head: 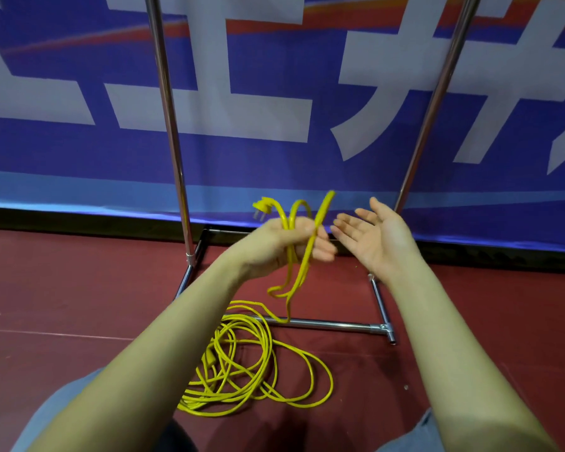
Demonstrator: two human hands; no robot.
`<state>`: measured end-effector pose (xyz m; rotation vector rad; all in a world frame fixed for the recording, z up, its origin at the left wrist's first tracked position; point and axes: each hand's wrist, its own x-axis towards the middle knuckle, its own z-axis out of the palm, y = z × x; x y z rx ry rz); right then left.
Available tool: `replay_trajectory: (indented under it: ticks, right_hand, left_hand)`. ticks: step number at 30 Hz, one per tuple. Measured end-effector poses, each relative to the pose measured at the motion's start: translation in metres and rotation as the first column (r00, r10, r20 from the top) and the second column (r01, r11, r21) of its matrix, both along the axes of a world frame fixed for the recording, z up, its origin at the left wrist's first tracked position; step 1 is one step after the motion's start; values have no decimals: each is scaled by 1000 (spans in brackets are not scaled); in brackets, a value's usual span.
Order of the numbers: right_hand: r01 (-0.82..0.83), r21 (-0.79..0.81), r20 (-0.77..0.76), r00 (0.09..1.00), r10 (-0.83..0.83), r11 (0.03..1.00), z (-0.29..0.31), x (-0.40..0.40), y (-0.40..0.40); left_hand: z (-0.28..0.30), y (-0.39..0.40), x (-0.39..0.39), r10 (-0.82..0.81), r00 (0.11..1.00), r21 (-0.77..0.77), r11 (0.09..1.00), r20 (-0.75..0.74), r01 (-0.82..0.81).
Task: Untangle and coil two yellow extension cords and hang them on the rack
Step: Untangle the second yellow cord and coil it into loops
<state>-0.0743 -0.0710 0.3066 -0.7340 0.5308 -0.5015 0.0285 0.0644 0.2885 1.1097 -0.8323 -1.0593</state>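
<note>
Between the rack's left upright (170, 125) and right upright (434, 102) the way stands open, while the base bar (333, 325) and the tangled yellow cord (242, 363) clutter the near floor (79, 288).

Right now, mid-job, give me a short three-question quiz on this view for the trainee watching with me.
1. True or false: the right hand grips a yellow cord.
2. Which hand holds the loops of cord with the plug sticking up? A) left hand B) right hand C) neither
3. Fill in: the loose pile of cord lies on the red ____, just in front of the rack's base bar.

Key
1. False: its palm is open and holds nothing.
2. A
3. floor
</note>
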Motion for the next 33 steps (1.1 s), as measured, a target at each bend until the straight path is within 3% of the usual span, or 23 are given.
replay_trajectory:
  ticks: [2, 5, 10, 13, 16, 19, 24, 28, 30, 33]
  right_hand:
    - [-51, -82, -85, 995, 44, 995, -5, -3, 2]
    - [-256, -218, -245, 948, 202, 942, -16, -1, 13]
    - [-579, -406, -401, 808, 432, 707, -37, 9, 37]
    - [-554, -568, -364, 832, 418, 608, -41, 13, 46]
    - [-473, -674, -313, 878, 361, 567, -40, 15, 45]
    - [-321, -626, -161, 945, 286, 711, -31, 13, 43]
    - [-34, -585, 14, 999, 53, 810, -13, 9, 25]
    - [92, -139, 179, 982, -66, 986, -6, 9, 10]
    - [76, 28, 212, 974, -80, 997, -7, 11, 8]
    - [71, 146, 259, 960, -107, 987, -8, 15, 7]
  left_hand:
    - [5, 0, 6, 133, 970, -86, 984, -202, -153]
    - [8, 0, 13, 235, 905, -148, 942, -353, -302]
    - [10, 1, 20, 317, 798, -224, 848, -513, -480]
    - [12, 4, 26, 311, 776, -239, 830, -549, -503]
    - [11, 8, 29, 311, 832, -195, 878, -460, -436]
    - [8, 11, 29, 318, 872, -94, 922, -373, -376]
    - [-1, 14, 24, 263, 957, 100, 963, -121, -251]
    - [-9, 12, 14, 82, 994, 142, 987, -70, -71]
    - [-15, 9, 8, 3, 998, 167, 986, -56, 7]
    - [-21, 4, -4, -128, 990, 233, 966, 60, 110]
